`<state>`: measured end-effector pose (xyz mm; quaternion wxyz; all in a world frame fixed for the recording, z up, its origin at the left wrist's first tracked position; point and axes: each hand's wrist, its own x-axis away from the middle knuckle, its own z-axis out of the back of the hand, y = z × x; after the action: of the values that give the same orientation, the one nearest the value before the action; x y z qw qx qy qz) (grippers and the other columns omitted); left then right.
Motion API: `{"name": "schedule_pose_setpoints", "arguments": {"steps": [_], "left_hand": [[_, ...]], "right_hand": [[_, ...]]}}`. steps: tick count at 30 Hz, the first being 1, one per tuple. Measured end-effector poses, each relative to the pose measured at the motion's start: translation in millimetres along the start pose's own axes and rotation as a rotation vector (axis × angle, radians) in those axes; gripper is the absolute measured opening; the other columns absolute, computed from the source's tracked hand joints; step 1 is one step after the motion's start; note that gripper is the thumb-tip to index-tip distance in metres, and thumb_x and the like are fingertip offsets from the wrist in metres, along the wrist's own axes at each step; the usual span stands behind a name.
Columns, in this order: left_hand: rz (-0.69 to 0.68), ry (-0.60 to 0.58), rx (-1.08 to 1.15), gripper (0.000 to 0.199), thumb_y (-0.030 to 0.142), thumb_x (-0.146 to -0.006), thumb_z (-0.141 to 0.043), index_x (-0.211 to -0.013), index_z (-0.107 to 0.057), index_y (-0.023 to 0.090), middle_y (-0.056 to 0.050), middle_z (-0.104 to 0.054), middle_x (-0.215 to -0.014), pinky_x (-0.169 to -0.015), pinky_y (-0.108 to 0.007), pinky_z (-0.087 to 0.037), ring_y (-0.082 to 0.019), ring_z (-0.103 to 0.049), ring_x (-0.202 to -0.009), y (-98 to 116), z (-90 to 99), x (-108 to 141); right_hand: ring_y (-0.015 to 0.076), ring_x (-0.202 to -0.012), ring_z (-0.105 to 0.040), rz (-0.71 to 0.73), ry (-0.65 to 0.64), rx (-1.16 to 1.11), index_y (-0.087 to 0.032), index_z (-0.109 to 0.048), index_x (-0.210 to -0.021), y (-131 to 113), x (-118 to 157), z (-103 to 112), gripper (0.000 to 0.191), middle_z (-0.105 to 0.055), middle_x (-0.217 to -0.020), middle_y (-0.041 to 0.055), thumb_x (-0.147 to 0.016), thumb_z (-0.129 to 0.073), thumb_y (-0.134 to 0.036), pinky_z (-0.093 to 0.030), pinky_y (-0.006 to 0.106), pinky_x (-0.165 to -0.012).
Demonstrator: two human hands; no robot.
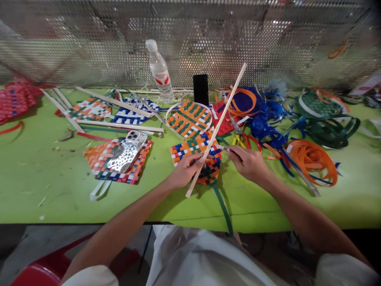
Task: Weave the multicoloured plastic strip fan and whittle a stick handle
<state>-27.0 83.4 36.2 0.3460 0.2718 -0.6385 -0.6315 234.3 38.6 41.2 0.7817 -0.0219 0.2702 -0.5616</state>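
Observation:
Near the middle of the green table, my left hand is closed round the lower part of a pale wooden stick that slants up to the right. Under the stick lies a woven piece of orange, blue, white and green strips, partly covered by that hand. A green strip runs from its lower end over the table's front edge. My right hand is at the woven piece's right edge, its thumb and finger pinched on a small object too small to name.
A patterned phone lies on another woven piece at left. Behind stand a water bottle and a black phone. Scissors, blue strips and an orange coil lie at right. A perforated metal panel borders the back.

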Motion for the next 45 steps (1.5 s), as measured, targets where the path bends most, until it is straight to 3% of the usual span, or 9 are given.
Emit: {"name": "schedule_pose_setpoints", "arguments": {"steps": [6,9,12,16,24,29,34,39,45], "left_hand": [[0.044,-0.017,0.069,0.064,0.071,-0.094,-0.057,-0.121,-0.074,0.016,0.000,-0.052,-0.075,-0.053,-0.024,-0.032,-0.011,-0.043,-0.061,-1,-6.4,3],[0.045,-0.115,0.007,0.065,0.071,-0.094,-0.056,-0.120,-0.075,0.015,-0.002,-0.057,-0.077,-0.053,-0.024,-0.033,-0.011,-0.044,-0.061,0,-11.7,6],[0.064,-0.217,0.005,0.060,0.066,-0.097,-0.056,-0.123,-0.074,0.014,-0.002,-0.058,-0.077,-0.052,-0.023,-0.034,-0.011,-0.045,-0.059,-1,-16.7,7],[0.107,-0.276,0.064,0.053,0.058,-0.099,-0.059,-0.126,-0.073,0.014,-0.002,-0.058,-0.077,-0.050,-0.022,-0.033,-0.009,-0.044,-0.056,-2,-19.6,7],[0.098,-0.139,-0.013,0.047,0.054,-0.100,-0.056,-0.114,-0.077,0.014,0.000,-0.053,-0.066,-0.046,-0.021,-0.030,-0.009,-0.043,-0.053,4,-19.3,9],[0.039,-0.002,-0.098,0.043,0.054,-0.099,-0.057,-0.103,-0.076,0.016,-0.001,-0.060,-0.073,-0.051,-0.022,-0.036,-0.011,-0.051,-0.059,4,-18.3,11],[-0.028,0.068,-0.208,0.041,0.050,-0.101,-0.054,-0.088,-0.072,0.016,-0.003,-0.062,-0.077,-0.059,-0.025,-0.039,-0.013,-0.054,-0.067,1,-20.6,10],[-0.093,0.136,-0.315,0.043,0.048,-0.103,-0.051,-0.085,-0.072,0.016,-0.005,-0.066,-0.087,-0.066,-0.026,-0.040,-0.015,-0.054,-0.075,-2,-23.8,11],[-0.019,0.178,-0.265,0.040,0.048,-0.102,-0.053,-0.094,-0.076,0.017,-0.001,-0.060,-0.075,-0.059,-0.025,-0.035,-0.013,-0.047,-0.066,0,-24.7,12]], "right_hand": [[0.0087,-0.049,-0.040,-0.335,-0.065,-0.651,-0.018,-0.074,-0.113,-12,-9,1,0.044,-0.052,-0.062,-0.0032,-0.101,-0.058,-0.057,-0.029,0.025,-0.046],[0.0067,-0.044,-0.029,-0.512,-0.072,-0.973,-0.018,-0.071,-0.106,-17,-11,-3,0.044,-0.037,-0.056,-0.0083,-0.091,-0.071,-0.060,-0.020,0.024,-0.040],[0.0047,-0.041,-0.026,-0.648,-0.023,-1.108,-0.019,-0.064,-0.089,-15,-12,-7,0.040,-0.034,-0.054,-0.0103,-0.080,-0.084,-0.053,-0.017,0.023,-0.038],[0.0040,-0.040,-0.023,-0.708,-0.001,-1.170,-0.021,-0.058,-0.086,-10,-14,-8,0.040,-0.032,-0.053,-0.0115,-0.077,-0.087,-0.047,-0.014,0.022,-0.037],[0.0070,-0.046,-0.027,-0.501,-0.044,-0.937,-0.022,-0.059,-0.089,-6,-11,-11,0.045,-0.034,-0.059,-0.0077,-0.096,-0.060,-0.066,-0.022,0.024,-0.042],[0.0113,-0.055,-0.047,-0.210,-0.060,-0.383,-0.020,-0.066,-0.104,-8,-4,-7,0.037,-0.055,-0.067,-0.0015,-0.107,-0.045,-0.051,-0.035,0.026,-0.054],[0.0160,-0.073,-0.068,-0.013,-0.103,-0.136,-0.019,-0.069,-0.115,-14,4,-8,0.033,-0.078,-0.097,0.0069,-0.110,-0.043,-0.039,-0.044,0.027,-0.062],[0.0191,-0.086,-0.075,0.080,-0.120,-0.038,-0.018,-0.071,-0.122,-20,9,-9,0.035,-0.080,-0.109,0.0089,-0.110,-0.043,-0.036,-0.051,0.028,-0.067],[0.0201,-0.085,-0.076,0.050,-0.112,0.022,-0.019,-0.074,-0.124,-10,4,-7,0.037,-0.080,-0.108,0.0097,-0.109,-0.045,-0.037,-0.054,0.030,-0.067]]}}
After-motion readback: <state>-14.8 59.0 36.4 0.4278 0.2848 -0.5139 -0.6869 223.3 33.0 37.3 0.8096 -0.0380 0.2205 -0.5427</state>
